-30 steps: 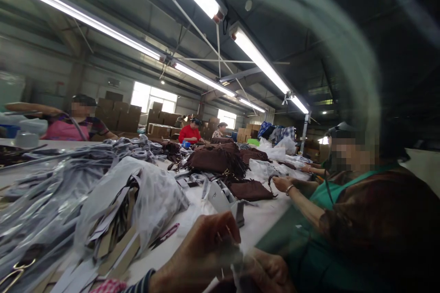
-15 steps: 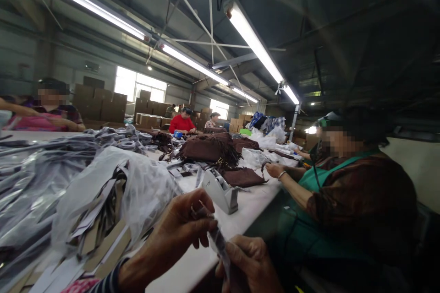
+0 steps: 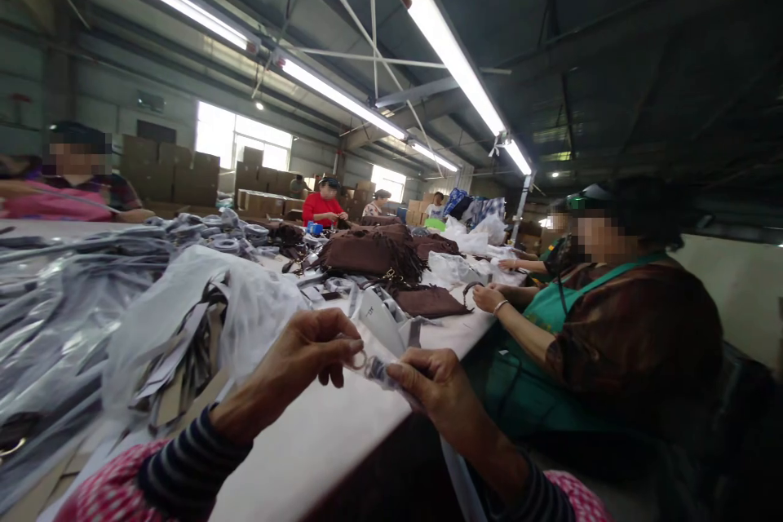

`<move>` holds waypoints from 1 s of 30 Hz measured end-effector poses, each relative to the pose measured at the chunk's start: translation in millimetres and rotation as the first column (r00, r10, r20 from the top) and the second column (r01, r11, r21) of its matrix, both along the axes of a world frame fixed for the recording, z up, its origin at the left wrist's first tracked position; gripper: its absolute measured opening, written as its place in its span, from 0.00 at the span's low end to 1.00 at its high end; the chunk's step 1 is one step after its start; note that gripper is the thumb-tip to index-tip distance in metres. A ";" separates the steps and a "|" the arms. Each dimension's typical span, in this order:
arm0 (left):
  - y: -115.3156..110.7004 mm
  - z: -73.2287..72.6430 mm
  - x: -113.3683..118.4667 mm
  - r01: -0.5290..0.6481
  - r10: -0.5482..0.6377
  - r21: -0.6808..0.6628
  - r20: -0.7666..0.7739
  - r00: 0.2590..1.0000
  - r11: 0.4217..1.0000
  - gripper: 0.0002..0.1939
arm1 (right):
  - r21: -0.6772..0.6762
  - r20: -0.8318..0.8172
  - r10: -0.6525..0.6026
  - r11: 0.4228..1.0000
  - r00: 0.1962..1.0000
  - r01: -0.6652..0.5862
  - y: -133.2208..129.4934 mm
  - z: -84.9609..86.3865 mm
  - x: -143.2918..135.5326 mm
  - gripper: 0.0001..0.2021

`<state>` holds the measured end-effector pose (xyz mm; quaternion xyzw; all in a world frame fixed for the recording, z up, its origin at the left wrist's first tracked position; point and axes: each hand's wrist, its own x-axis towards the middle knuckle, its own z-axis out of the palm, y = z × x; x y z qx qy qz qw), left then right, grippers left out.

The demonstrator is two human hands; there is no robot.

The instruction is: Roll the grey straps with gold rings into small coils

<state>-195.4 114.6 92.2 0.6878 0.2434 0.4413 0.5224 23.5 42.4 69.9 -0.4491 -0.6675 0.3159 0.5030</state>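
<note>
- Clear plastic wraps the small metal ring (image 3: pixel 360 360) we pinch between our 2 hands, lifted above the table (image 3: pixel 318 449) edge, probably so we can see it while handling.
- Our left hand (image 3: pixel 306 355) is nearly closed, thumb and fingertips nipping the ring's left side.
- Our right hand (image 3: pixel 431 383) is curled narrow, gripping the plastic strip (image 3: pixel 382 371) that trails from the ring.
- Just beyond our hands stands a tape dispenser (image 3: pixel 382 322); left of the left hand lies a plastic bag (image 3: pixel 201 310) of straps.
- Right of our right hand a person in a green apron (image 3: pixel 538 359) works; brown bags (image 3: pixel 370 253) sit farther off.
</note>
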 end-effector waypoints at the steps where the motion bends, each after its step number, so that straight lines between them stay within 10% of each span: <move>1: 5.7 -1.2 -3.6 -0.017 0.017 0.027 -0.004 1.000 0.999 0.14 | 0.009 0.052 -0.019 1.000 0.998 0.019 -1.7 2.5 5.9 0.23; 10: 6.5 16.7 -28.5 -0.021 0.069 0.282 -0.163 0.984 0.959 0.12 | 0.020 0.378 -0.086 0.996 0.922 0.085 -18.0 13.2 16.9 0.24; 14: -11.7 23.1 -23.1 0.143 -0.075 0.221 -0.292 0.954 0.965 0.20 | 0.261 0.661 -0.136 0.964 0.738 -0.056 -11.7 0.0 10.4 0.23; 19: -21.3 -16.9 9.9 0.418 -0.436 -0.126 -0.281 0.855 0.900 0.35 | 0.667 0.742 -0.489 0.604 0.458 -0.435 -7.8 -0.3 11.1 0.21; 22: -21.6 -42.9 25.8 0.433 -0.483 -0.285 -0.137 0.865 0.855 0.33 | 0.692 0.713 -0.587 0.497 0.384 -0.524 -16.0 8.5 17.4 0.15; 30: -26.6 -39.6 35.1 0.302 -0.323 -0.402 0.016 0.946 0.864 0.21 | 0.737 0.662 -0.514 0.578 0.545 -0.351 -5.2 -14.9 47.8 0.14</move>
